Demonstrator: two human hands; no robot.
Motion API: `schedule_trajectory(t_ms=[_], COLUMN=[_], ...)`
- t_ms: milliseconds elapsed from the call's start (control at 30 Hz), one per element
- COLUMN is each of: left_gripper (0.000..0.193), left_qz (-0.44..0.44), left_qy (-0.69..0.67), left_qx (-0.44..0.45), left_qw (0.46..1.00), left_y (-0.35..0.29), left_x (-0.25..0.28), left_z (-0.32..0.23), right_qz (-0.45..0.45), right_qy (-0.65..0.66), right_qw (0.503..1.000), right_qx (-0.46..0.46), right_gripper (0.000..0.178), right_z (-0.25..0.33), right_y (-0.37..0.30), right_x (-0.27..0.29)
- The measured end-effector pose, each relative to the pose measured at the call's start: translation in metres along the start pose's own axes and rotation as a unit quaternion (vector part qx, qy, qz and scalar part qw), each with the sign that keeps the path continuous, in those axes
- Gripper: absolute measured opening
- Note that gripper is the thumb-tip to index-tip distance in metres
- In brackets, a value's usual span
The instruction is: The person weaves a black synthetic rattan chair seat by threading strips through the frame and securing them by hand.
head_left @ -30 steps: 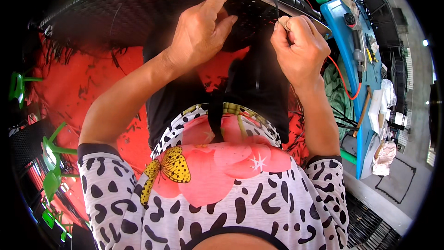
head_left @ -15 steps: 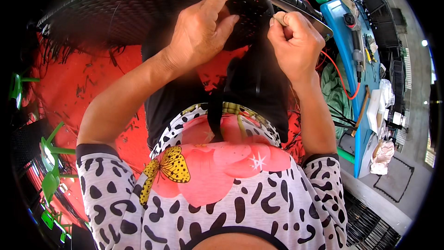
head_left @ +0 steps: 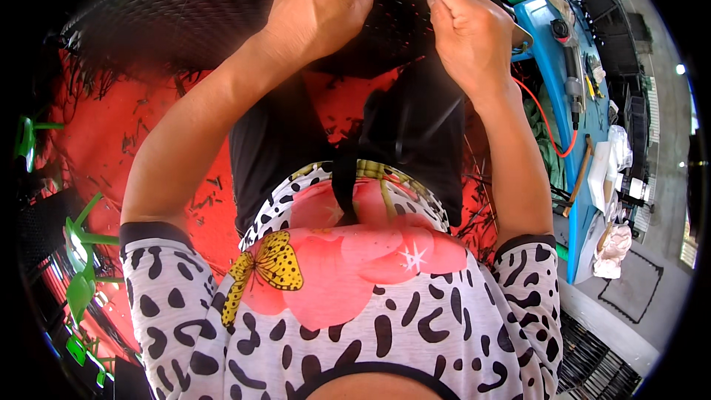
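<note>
A dark woven wicker panel [head_left: 163, 26] with a curved rim spans the top of the view, in front of my knees. At its rim is my left hand [head_left: 315, 11], index finger stretched out past the top edge of the picture and thumb apart from it. The lower fingers of that hand are hidden. My right hand [head_left: 474, 41] is closed near the rim's right part, thumb and index finger pinched together. What lies in the pinch is too small to make out.
Red sheeting [head_left: 96, 148] with scattered dark scraps covers the floor. On the right, a blue table [head_left: 544, 37] bears a power tool [head_left: 570, 67] with a red hose [head_left: 544, 115], and a wooden-handled tool [head_left: 581, 170]. Green plastic stools [head_left: 81, 296] stand at the left.
Both hands have moved upward and away from me, toward the panel's rim. My right hand has also turned, its pinched fingers now pointing up and left. The panel has shifted slightly.
</note>
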State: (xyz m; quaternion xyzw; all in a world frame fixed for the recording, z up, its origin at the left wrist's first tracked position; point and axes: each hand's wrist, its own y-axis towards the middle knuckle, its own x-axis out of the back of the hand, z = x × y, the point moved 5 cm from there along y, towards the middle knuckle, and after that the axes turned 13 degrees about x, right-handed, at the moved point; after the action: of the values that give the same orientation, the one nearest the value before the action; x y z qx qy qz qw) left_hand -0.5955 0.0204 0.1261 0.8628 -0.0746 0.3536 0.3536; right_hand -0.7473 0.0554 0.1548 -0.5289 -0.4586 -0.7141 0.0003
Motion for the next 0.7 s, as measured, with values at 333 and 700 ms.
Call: schedule_trajectory(t_ms=[333, 700], left_gripper=[0.040, 0.011], left_qz=[-0.051, -0.043], left_qy=[-0.009, 0.179], left_qx=[-0.016, -0.139], left_qw=[0.999, 0.973], left_y=[0.007, 0.023], left_x=[0.004, 0.006], left_z=[-0.006, -0.029], right_qz=[0.026, 0.051], right_qy=[-0.055, 0.009], right_qw=[0.998, 0.997], right_qx=[-0.018, -0.052], right_gripper=[0.035, 0.035], right_z=[0.008, -0.001], right_y=[0.006, 0.001], right_x=[0.004, 0.000])
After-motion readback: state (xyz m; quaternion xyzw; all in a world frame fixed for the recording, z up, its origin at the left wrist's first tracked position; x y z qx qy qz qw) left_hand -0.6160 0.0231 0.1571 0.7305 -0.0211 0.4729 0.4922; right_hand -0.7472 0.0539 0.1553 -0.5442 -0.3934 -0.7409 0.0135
